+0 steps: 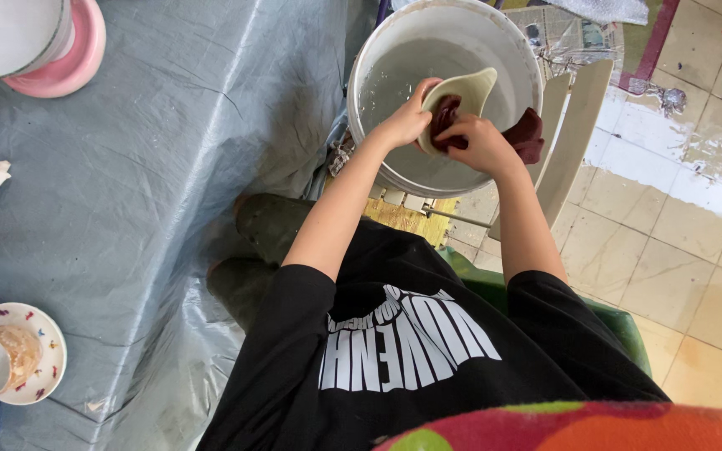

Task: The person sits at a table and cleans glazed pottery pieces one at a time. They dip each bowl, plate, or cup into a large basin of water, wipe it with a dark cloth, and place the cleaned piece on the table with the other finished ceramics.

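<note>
Wiping is being done over the white bucket (394, 50): a pale dish (468, 90) is being clasped by the left hand (404, 124) while a maroon cloth (528, 134), bunched in the right hand (480, 144), is being rubbed inside it, so the dish likely needs turning.

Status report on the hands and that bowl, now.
Left hand holds cream bowl over white bucket. Right hand presses dark red cloth into the bowl. Nothing in the way.
</note>
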`<state>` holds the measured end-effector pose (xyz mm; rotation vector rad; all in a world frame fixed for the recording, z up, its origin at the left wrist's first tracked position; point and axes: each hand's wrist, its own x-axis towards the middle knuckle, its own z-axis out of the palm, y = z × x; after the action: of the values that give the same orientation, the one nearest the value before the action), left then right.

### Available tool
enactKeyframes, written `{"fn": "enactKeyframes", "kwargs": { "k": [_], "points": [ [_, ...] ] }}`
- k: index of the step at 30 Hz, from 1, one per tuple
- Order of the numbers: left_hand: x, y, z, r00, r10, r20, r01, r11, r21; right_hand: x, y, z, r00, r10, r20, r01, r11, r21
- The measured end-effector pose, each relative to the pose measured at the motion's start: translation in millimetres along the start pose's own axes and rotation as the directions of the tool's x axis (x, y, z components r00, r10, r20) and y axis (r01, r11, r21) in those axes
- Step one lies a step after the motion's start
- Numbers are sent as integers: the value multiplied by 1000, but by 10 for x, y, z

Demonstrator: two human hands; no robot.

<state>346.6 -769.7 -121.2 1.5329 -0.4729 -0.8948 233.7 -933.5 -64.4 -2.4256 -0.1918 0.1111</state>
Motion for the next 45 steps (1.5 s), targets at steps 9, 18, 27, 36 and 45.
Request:
{"fn": "enactKeyframes", "kwargs": {
  "k": [9, 18, 27, 36, 45],
  "points": [
    [-27, -45, 32, 988, 153, -23, -150, 983, 104, 93, 38, 196, 945, -141, -297, 146, 989, -7],
    [-168, 154, 77, 948, 248, -200, -204, 955, 215, -486, -21, -932, 970, 108, -219, -53, 969, 241],
    [-131, 121, 45, 901, 316, -298, -186, 901, 393, -1101, -344, -1629, 885, 106, -453, -62, 992, 110],
    [-70, -121, 15, 882, 263, -390, -82, 903, 423, -356, 142, -424, 983, 184, 3, -184, 983, 6],
    [-284, 321, -19, 821, 547, -163, -108, 429, 897, 44, -271, -624, 688, -466, -557, 47, 794, -606]
  ]
}}
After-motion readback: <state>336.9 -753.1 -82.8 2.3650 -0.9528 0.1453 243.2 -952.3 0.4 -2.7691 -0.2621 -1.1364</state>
